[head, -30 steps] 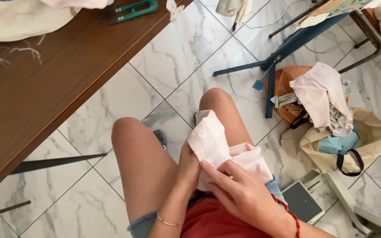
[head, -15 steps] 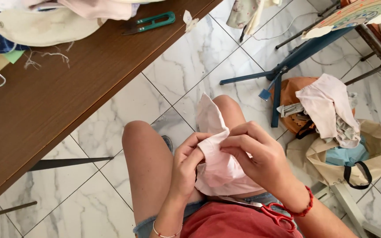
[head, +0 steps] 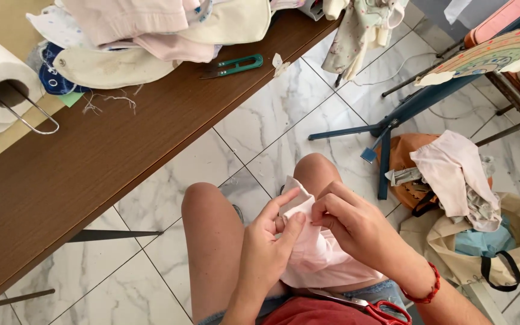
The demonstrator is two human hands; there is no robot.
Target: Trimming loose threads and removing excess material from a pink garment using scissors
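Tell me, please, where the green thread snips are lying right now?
In the head view, the green thread snips lie on the brown table at upper centre, just right of the pile of fabric and near the table's edge.

Bright even daylight, soft shadows, sharp focus, perhaps slight edge distortion.

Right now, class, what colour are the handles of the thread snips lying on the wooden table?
Green: the thread snips on the wooden table show best in the head view.
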